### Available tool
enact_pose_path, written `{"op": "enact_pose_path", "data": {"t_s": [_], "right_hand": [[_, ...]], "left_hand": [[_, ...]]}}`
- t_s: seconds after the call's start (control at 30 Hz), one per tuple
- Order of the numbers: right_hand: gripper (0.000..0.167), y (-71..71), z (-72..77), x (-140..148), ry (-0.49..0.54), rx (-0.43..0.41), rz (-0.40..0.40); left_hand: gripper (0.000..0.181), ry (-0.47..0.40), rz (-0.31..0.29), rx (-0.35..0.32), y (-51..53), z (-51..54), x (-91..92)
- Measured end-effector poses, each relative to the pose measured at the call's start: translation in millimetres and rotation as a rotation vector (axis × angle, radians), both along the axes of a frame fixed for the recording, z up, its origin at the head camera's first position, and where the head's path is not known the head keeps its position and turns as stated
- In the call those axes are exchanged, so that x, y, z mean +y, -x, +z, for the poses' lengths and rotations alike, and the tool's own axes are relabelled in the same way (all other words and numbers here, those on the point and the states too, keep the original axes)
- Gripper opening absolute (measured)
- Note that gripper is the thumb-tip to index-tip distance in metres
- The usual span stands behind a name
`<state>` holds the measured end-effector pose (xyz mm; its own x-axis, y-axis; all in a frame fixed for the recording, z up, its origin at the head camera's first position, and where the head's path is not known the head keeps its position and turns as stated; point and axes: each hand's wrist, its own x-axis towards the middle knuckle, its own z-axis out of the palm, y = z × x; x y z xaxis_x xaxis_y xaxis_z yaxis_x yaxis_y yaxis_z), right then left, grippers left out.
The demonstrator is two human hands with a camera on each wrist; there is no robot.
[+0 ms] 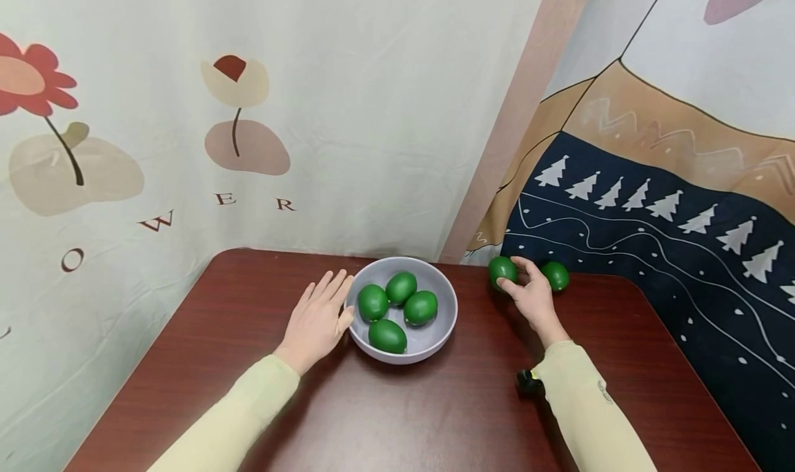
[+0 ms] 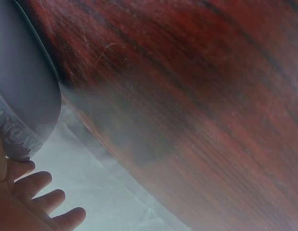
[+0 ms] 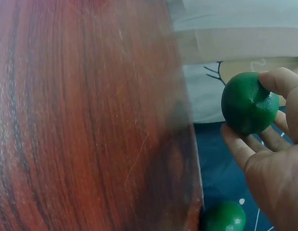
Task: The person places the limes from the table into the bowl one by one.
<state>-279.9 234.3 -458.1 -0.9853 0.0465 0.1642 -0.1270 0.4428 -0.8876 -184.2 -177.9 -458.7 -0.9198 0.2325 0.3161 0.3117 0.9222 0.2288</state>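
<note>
My right hand (image 1: 533, 297) pinches a green lime (image 1: 502, 270) between thumb and fingers near the table's back edge; the right wrist view shows this lime (image 3: 249, 103) held up off the tabletop. Just right of that hand lies a second lime (image 1: 555, 276), seen low in the right wrist view too. In the middle stands a grey-lilac bowl (image 1: 448, 306) with several limes (image 1: 388, 337) inside. My left hand (image 1: 318, 317), fingers straight, is at the bowl's left rim, its thumb by the edge. In the left wrist view its fingertips (image 2: 72, 217) show below the bowl's side (image 2: 24, 67).
The dark red wooden table (image 1: 435, 417) has rounded far corners. Directly behind it hangs a pale curtain (image 1: 373, 113) with printed flowers, and on the right a dark blue cloth (image 1: 621, 251) with white trees. A black wrist device (image 1: 529, 384) sits at the right cuff.
</note>
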Motion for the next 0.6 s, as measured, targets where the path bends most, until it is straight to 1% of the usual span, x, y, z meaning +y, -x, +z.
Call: {"op": "enact_pose_path", "data": {"t_s": [0.37, 0.6], "right_hand": [[0.055, -9.4, 8.0, -8, 0.041, 0.032, 0.053], [0.056, -16.4, 16.0, -13, 0.080, 0.018, 0.098]], "left_hand": [[0.060, -0.006, 0.004, -0.006, -0.8, -1.3, -0.3], [0.060, -0.013, 0.004, -0.015, -1.8, 0.4, 0.6]]}}
